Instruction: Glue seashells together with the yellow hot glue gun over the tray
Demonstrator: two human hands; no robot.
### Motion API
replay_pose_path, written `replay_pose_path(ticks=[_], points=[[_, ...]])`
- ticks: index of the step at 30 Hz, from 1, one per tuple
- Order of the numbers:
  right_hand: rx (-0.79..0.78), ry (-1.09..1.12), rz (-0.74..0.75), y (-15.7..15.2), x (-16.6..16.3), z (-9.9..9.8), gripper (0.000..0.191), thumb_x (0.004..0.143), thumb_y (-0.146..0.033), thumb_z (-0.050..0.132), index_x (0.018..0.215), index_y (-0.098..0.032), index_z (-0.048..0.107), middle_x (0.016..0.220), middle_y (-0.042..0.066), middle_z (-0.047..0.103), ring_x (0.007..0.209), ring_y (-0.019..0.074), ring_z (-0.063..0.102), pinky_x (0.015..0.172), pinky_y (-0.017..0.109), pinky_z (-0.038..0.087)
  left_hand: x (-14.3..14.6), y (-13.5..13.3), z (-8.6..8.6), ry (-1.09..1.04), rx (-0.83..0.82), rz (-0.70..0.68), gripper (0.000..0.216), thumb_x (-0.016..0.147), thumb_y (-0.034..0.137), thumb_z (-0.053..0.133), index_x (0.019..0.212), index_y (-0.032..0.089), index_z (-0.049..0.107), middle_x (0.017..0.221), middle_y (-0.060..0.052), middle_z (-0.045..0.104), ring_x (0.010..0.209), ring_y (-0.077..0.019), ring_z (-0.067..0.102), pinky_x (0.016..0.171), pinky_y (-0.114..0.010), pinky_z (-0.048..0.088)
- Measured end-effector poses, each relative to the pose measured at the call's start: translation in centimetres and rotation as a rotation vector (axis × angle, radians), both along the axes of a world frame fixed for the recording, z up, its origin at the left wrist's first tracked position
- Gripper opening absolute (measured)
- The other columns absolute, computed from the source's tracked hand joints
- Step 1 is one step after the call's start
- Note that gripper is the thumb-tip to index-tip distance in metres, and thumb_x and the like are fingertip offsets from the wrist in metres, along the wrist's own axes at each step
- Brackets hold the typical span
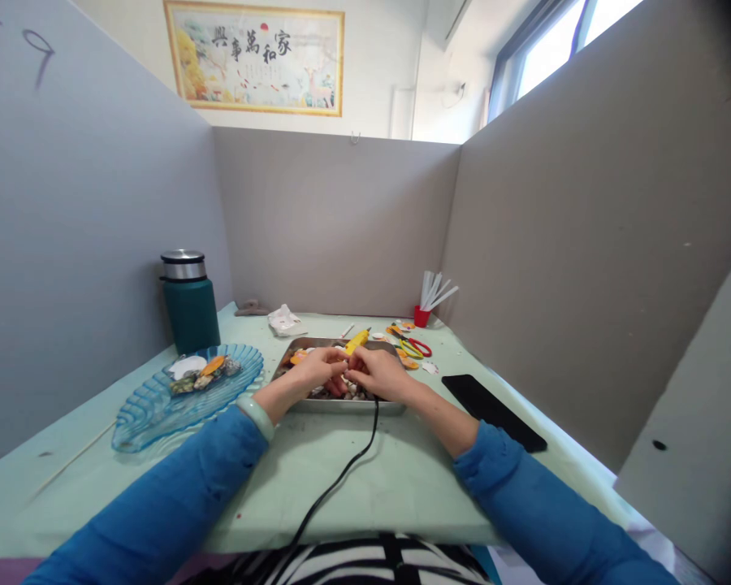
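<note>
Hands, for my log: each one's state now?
Left hand: curled over the tray; any hold can't be told.
Right hand: curled too; likewise can't tell.

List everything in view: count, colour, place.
Framed picture: one, gold, back wall
Window: one, white, right
Partitions: three, grey, around table
Tablecloth: one, green, table
Flask: one, teal, back left
Dish: one, blue, left
Small pieces: many, multicoloured, on dish, tray and tablecloth
Stick: one, pale, front left
Tissue: one, white, back
Metal tray: one, silver, centre
Glue gun: one, yellow, tray's far edge
Cord: one, black, front centre
Scissors: one, red and yellow, beside tray
Cup: one, red, back right
Rods: several, white, in cup
Slab: one, black, right
Sleeves: two, blue, arms
Left grip, right grip: one each, bare, over tray
</note>
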State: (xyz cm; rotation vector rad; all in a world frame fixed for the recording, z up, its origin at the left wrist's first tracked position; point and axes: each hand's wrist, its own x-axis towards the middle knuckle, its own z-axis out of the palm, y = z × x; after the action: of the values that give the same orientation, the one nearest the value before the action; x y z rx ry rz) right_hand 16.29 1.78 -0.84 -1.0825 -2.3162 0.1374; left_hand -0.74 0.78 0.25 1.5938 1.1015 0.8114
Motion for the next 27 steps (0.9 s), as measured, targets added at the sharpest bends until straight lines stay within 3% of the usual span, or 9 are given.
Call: replay_pose_path(ticks=[7, 12, 27], points=[[0.024, 0.069, 0.008, 0.25, 0.13, -0.27, 0.018, 0.081, -0.033, 0.059, 0.093, -0.020, 0.055, 0.076, 0.000, 0.066, 0.065, 0.0113, 0.057, 0.057, 0.020, 0.032, -0.04, 0.17, -0.06, -0.069, -0.043, 0.018, 0.025, 0.080, 0.024, 0.055, 0.100, 0.011, 0.052, 0.054, -0.003, 0.063, 0.050, -0.0131, 0.062, 0.055, -0.024, 0.050], [0.028, 0.065, 0.040, 0.14, 0.05, -0.14, 0.012, 0.082, -0.028, 0.057, 0.089, -0.019, 0.057, 0.076, 0.000, 0.065, 0.064, 0.0105, 0.056, 0.058, 0.020, 0.033, -0.19, 0.47, -0.36, -0.129, -0.054, 0.008, 0.027, 0.078, 0.028, 0.060, 0.098, 0.012, 0.053, 0.056, -0.003, 0.063, 0.053, -0.0144, 0.063, 0.056, -0.025, 0.050], [0.015, 0.087, 0.092, 0.38, -0.02, -0.27, 0.006, 0.080, -0.020, 0.057, 0.085, -0.018, 0.059, 0.075, -0.001, 0.062, 0.062, 0.0095, 0.051, 0.057, 0.019, 0.031, -0.13, 0.50, -0.23, -0.100, -0.066, 0.028, 0.023, 0.083, 0.017, 0.049, 0.104, 0.010, 0.053, 0.053, -0.003, 0.062, 0.051, -0.0138, 0.062, 0.054, -0.025, 0.050]])
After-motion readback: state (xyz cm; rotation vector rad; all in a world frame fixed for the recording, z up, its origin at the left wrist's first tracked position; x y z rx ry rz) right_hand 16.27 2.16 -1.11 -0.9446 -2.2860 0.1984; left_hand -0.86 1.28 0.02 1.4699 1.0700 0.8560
